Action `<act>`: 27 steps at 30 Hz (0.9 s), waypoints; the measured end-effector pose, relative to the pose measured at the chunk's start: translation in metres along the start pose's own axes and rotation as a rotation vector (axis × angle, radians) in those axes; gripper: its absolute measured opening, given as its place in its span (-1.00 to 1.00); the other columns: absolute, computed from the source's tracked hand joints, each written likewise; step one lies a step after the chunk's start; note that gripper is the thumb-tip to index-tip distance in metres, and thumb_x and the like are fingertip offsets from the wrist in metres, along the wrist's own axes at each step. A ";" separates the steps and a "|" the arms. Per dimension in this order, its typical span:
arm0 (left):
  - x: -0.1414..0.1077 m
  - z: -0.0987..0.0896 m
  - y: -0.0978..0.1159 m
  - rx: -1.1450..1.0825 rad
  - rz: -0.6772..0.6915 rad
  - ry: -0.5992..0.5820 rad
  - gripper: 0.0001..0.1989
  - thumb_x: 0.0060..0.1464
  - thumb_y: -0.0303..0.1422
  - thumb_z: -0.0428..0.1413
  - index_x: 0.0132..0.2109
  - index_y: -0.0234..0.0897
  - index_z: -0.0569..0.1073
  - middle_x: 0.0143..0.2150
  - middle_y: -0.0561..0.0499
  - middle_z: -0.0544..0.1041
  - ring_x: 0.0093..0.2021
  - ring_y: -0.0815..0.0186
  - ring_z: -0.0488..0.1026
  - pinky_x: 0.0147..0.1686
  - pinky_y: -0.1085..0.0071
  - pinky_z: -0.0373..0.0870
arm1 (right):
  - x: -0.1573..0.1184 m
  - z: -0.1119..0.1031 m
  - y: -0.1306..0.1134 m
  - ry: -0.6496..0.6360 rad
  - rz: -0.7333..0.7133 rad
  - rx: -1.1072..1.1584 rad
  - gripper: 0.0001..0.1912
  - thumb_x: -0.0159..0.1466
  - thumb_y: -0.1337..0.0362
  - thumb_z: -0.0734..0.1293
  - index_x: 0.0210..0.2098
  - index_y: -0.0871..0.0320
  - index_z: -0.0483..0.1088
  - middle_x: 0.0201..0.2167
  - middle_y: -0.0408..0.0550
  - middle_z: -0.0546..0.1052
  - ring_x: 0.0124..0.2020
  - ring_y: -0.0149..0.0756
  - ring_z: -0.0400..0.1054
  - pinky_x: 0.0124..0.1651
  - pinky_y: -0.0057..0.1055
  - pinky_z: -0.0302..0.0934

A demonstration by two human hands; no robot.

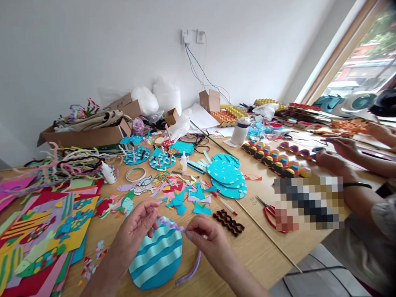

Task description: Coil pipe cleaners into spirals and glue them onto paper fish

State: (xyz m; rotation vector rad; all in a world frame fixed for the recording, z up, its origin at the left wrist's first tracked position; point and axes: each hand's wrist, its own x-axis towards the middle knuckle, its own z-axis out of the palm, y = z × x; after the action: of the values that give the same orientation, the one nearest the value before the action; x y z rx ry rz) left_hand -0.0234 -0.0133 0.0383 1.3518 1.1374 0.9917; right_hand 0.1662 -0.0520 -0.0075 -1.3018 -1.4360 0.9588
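Note:
A purple pipe cleaner (193,266) runs between my hands, its upper stretch crimped into waves and its straight tail hanging down. Thumb and fingers of my right hand (211,237) pinch it. At the wavy end, the curled fingers of my left hand (140,224) close on it. Below both hands lies a round blue disc (156,256) with pale wavy paper strips across it. Several brown crimped pipe cleaners (228,222) rest on the table to the right of my right hand.
Colourful paper fish sheets (42,240) cover the left side. Paper scraps (176,192), a glue bottle (183,162) and blue discs (228,177) lie ahead. A thin stick (269,237) and red-handled pliers (272,215) are at right, near another person's hands (338,163).

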 end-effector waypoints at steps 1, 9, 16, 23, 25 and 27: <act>-0.001 -0.001 0.000 0.002 0.002 0.003 -0.73 0.00 -0.17 0.07 -0.18 -0.21 0.40 -0.40 0.06 0.44 -0.45 0.34 0.36 -0.52 0.51 0.30 | -0.002 -0.012 0.004 0.064 -0.038 -0.105 -0.82 0.12 0.20 0.29 -0.54 0.15 0.39 -0.52 -0.12 0.37 -0.47 -0.36 0.24 -0.43 -0.47 0.10; -0.002 -0.009 -0.024 0.011 -0.104 -0.087 -0.70 -0.13 -0.12 0.16 -0.33 -0.25 0.45 -0.51 0.07 0.45 -0.52 0.36 0.35 -0.57 0.52 0.28 | -0.022 -0.088 0.049 0.246 0.052 -0.587 -0.77 0.19 0.15 0.21 -0.42 0.14 0.42 -0.42 -0.05 0.44 -0.42 -0.27 0.32 -0.39 -0.40 0.16; -0.004 -0.008 -0.028 0.068 -0.146 -0.095 -0.72 -0.16 -0.13 0.17 -0.35 -0.25 0.46 -0.53 0.06 0.46 -0.52 0.34 0.36 -0.57 0.51 0.27 | -0.032 -0.095 0.063 0.281 0.044 -0.812 -0.75 0.19 0.16 0.19 -0.43 0.12 0.45 -0.44 -0.03 0.48 -0.39 -0.20 0.37 -0.35 -0.35 0.22; -0.008 -0.013 -0.031 0.086 -0.123 -0.072 -0.76 -0.10 -0.15 0.13 -0.34 -0.22 0.45 -0.52 0.10 0.44 -0.51 0.35 0.35 -0.54 0.51 0.27 | -0.034 -0.082 0.031 0.212 -0.074 -0.748 -0.80 0.23 0.20 0.19 -0.31 0.12 0.41 -0.35 -0.01 0.46 -0.35 -0.25 0.37 -0.34 -0.40 0.23; -0.009 -0.014 -0.028 0.078 -0.120 -0.077 -0.78 -0.09 -0.16 0.13 -0.34 -0.21 0.45 -0.53 0.11 0.43 -0.51 0.36 0.34 -0.53 0.52 0.27 | -0.030 -0.068 0.019 0.022 -0.125 -0.715 -0.83 0.23 0.33 0.18 -0.33 0.11 0.40 -0.34 -0.04 0.46 -0.34 -0.30 0.36 -0.33 -0.44 0.22; -0.010 -0.014 -0.026 0.065 -0.113 -0.088 -0.78 -0.09 -0.17 0.13 -0.35 -0.22 0.45 -0.54 0.11 0.42 -0.51 0.36 0.33 -0.53 0.52 0.26 | -0.023 -0.054 0.014 -0.164 -0.167 -0.745 -0.78 0.18 0.47 0.18 -0.29 0.10 0.40 -0.26 -0.04 0.45 -0.27 -0.31 0.35 -0.25 -0.46 0.21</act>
State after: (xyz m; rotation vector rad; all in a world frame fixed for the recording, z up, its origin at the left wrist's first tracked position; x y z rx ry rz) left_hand -0.0413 -0.0205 0.0143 1.3539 1.1750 0.8121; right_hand 0.2218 -0.0752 -0.0104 -1.6059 -2.1078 0.4224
